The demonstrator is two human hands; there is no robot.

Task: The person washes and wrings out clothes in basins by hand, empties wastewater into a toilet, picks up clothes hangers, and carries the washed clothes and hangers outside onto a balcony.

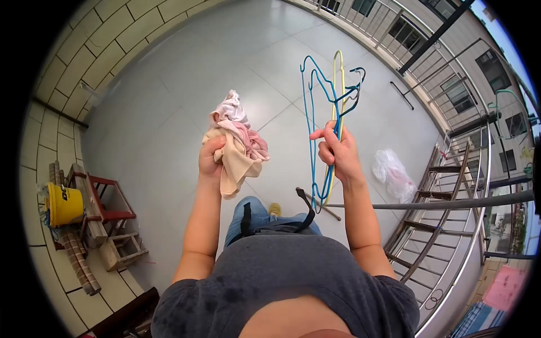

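Note:
A bunch of crumpled cloths (236, 143) in white, pink and beige is gripped in my left hand (212, 159), and the beige piece hangs down lowest. My right hand (340, 153) is closed around several clothes hangers (314, 112), most of them blue and one yellow (339, 73). Their hooks and shoulders fan out above and below the fist. A dark blue hanger (355, 90) juts out to the right of the bunch. Both hands are raised in front of my body, well apart from each other, over the grey tiled floor.
A clear plastic bag (393, 176) lies on the floor at the right, near a metal ladder (437, 211) and a railing (389, 28). A grey horizontal pole (451, 201) reaches in from the right. At the left stand a yellow bucket (65, 204) and wooden stools (121, 250).

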